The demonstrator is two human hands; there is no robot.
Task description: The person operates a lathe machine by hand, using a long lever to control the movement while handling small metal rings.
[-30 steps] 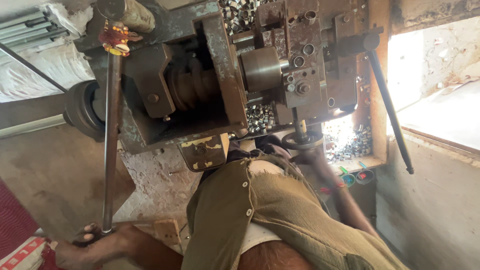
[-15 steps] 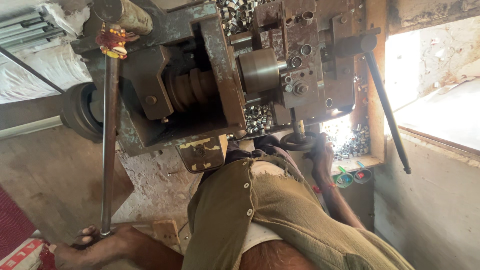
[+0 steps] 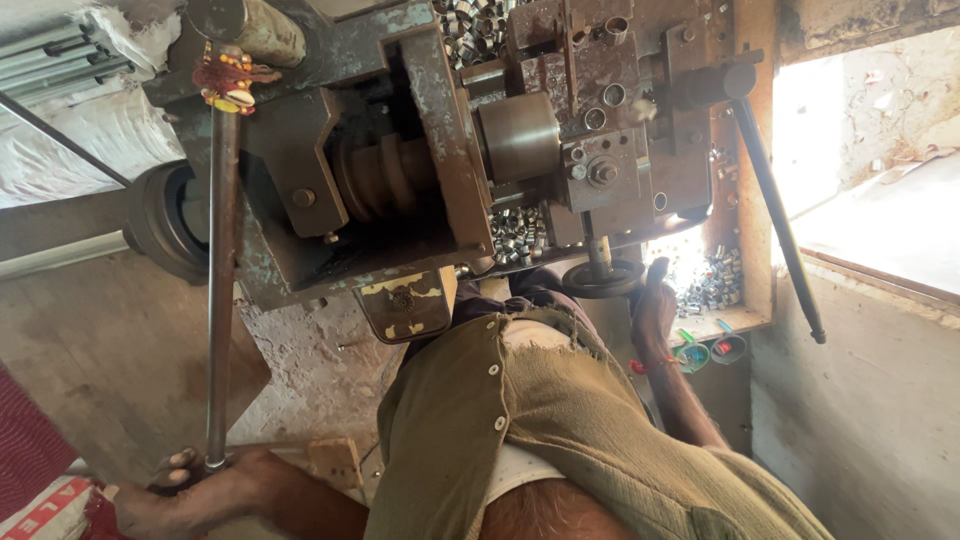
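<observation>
The left hand [image 3: 195, 485] is closed around the end of a long rod [image 3: 220, 290]. The right hand [image 3: 655, 305] rests its fingers on a handwheel [image 3: 600, 280], metal rings [image 3: 715, 280] just beside it

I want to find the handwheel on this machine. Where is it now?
In the head view, the handwheel sits under the machine, right of centre. The right hand is beside it, near the small metal rings.

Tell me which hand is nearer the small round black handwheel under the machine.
Right. The right hand is beside the small round black handwheel, seemingly touching it; the left hand grips the long metal rod far away.
</observation>
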